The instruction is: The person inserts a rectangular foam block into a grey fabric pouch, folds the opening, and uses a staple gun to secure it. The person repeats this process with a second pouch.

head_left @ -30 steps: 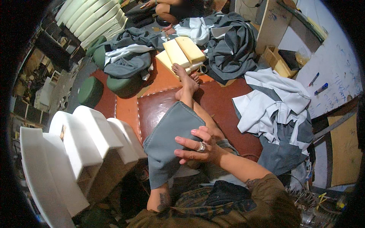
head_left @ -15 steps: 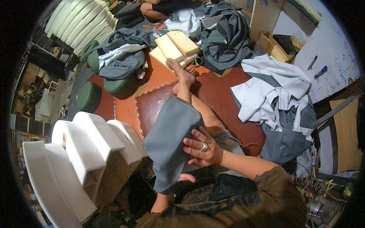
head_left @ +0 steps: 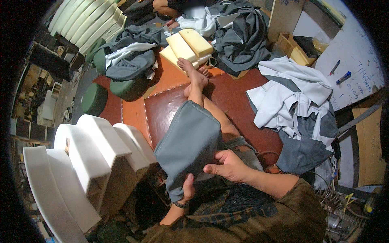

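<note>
A grey stitched cover [head_left: 188, 137], sewn from smooth leather-like material, lies tilted across my lap and shins. At its near edge is my left hand [head_left: 188, 188], thumb raised outside the material and the other fingers hidden behind it; the hand holds the cover from below. My right hand [head_left: 231, 166] is at the cover's right edge, fingers curled against it and partly out of sight, thumb pointing left. A row of stitching runs along the cover's far edge. My bare legs stretch out under it, feet [head_left: 196, 75] crossed.
White curved foam-like pieces [head_left: 103, 141] stand at my left. Grey and white sewn covers [head_left: 291, 97] lie heaped to the right, with more piles [head_left: 241, 38] ahead. Yellow foam blocks [head_left: 184, 46] sit beyond my feet. Green round cushions [head_left: 95, 99] are far left; another person's leg [head_left: 165, 9] shows at the back.
My right hand has slid off the cover's face to its right edge, fingers now curled. My left thumb has come up against the near edge. The cover has shifted slightly right.
</note>
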Motion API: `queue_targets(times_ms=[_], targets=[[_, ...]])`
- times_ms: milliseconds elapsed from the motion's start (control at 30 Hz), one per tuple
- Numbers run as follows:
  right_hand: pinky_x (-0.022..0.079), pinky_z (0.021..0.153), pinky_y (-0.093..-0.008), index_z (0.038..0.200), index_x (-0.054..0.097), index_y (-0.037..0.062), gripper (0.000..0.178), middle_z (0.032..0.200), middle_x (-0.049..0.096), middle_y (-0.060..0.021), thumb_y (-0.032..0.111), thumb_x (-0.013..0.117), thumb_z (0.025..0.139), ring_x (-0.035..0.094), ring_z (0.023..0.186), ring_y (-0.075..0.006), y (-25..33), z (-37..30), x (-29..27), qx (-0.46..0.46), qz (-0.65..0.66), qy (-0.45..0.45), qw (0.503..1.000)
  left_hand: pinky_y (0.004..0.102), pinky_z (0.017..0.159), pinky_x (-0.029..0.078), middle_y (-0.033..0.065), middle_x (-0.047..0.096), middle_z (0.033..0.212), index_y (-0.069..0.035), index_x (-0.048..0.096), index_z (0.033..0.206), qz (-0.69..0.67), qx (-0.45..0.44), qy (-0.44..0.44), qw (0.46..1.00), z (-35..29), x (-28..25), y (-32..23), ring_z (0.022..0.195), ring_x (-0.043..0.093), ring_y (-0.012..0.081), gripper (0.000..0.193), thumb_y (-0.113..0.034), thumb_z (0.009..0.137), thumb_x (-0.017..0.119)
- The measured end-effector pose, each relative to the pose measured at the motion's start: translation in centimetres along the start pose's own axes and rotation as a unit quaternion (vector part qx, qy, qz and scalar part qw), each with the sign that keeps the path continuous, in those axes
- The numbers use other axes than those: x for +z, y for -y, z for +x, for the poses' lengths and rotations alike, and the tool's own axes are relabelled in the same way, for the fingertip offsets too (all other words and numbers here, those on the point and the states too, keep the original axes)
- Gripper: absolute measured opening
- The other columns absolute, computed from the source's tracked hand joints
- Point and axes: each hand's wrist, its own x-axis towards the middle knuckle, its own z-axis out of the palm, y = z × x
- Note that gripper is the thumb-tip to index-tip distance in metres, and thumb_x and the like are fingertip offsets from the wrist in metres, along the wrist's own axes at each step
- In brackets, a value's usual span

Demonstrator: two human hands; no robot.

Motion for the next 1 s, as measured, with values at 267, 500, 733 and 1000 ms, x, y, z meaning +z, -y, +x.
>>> queue_targets(times_ms=[267,500,733,1000], targets=[[0.053,0.085,-0.0283,0.115,0.074,-0.0015,0.037,0.101,0.075,-0.0002,0.034,0.072,0.102,0.064,0.092,-0.0091,1.3,-0.5,1.1,-0.114,-0.065,-0.046,0.99,0.0452,0.112,0.043,0.0168,0.059,0.145,-0.008,0.054,0.148,0.42,0.106,0.053,0.9,0.1,-0.2,-3.8,0.134,0.055,0.0297,0.054,-0.038,0.104,0.06],[0.05,0.09,-0.0293,0.122,0.071,0.0001,0.037,0.11,0.073,-0.001,0.033,0.067,0.106,0.062,0.099,-0.0086,0.0,-1.0,0.5,-0.083,-0.072,-0.007,0.994,0.0449,0.111,0.045,0.0184,0.061,0.143,-0.007,0.053,0.148,0.405,0.059,0.016,0.912,-1.9,-1.0,-1.0,0.131,0.057,0.0317,0.055,-0.039,0.104,0.061],[0.046,0.1,-0.0319,0.13,0.066,-0.001,0.042,0.123,0.07,-0.0016,0.034,0.064,0.107,0.06,0.113,-0.0124,-1.5,-1.0,-0.9,-0.117,0.012,0.022,0.993,0.0445,0.109,0.046,0.0199,0.063,0.141,-0.006,0.053,0.149,0.417,0.041,0.007,0.908,-3.2,-1.7,1.4,0.128,0.06,0.0337,0.057,-0.04,0.104,0.062],[0.049,0.087,-0.0285,0.112,0.074,-0.0007,0.038,0.102,0.073,0.0014,0.036,0.069,0.104,0.059,0.094,-0.0076,-1.8,-1.1,-0.9,-0.111,-0.044,-0.018,0.993,0.0441,0.108,0.048,0.0217,0.065,0.138,-0.005,0.053,0.149,0.435,0.027,0.016,0.9,-3.7,-1.4,1.8,0.125,0.062,0.0361,0.058,-0.041,0.104,0.062]])
